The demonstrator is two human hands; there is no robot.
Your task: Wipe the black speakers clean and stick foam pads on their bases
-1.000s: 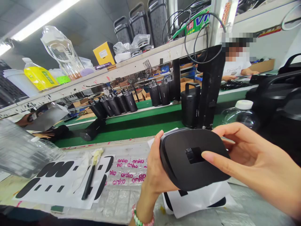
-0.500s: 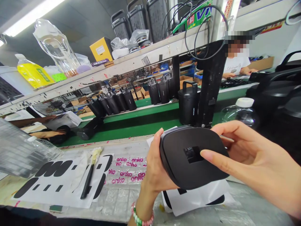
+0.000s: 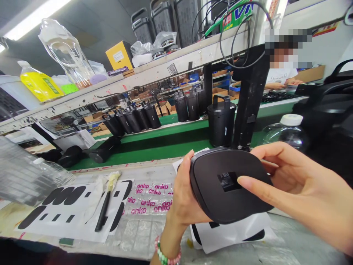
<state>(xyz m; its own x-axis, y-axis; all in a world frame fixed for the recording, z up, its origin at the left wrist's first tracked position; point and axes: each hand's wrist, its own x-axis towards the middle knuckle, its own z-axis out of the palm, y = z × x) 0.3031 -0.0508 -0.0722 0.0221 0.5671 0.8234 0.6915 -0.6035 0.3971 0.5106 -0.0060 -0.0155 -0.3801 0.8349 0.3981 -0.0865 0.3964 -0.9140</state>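
A black portable speaker (image 3: pixel 206 191) is held with its flat, rounded base turned toward me. My left hand (image 3: pixel 183 195) grips its left side and underside. Against the base's right part lies the thumb of my right hand (image 3: pixel 286 180), at the edge of a small glossy black label (image 3: pixel 228 181) with fine print. The fingers of that hand bend behind the right edge, partly hidden. Below the speaker are white sheets (image 3: pixel 220 243) with black stickers. Further left, a black-handled brush (image 3: pixel 103 211) rests on another sticker sheet (image 3: pixel 63 228).
Several black speakers with handles (image 3: pixel 135 119) stand along the green conveyor (image 3: pixel 165 147); one (image 3: pixel 222 121) is just behind my hands. A clear bottle (image 3: pixel 286 132) is at right. Overhead runs a shelf (image 3: pixel 149 75) with bottles and a yellow box. Another person (image 3: pixel 281 75) works at back right.
The speaker and both hands have shifted slightly right in view, and the label's print shows more clearly. A person's arm at the far left is gone from view.
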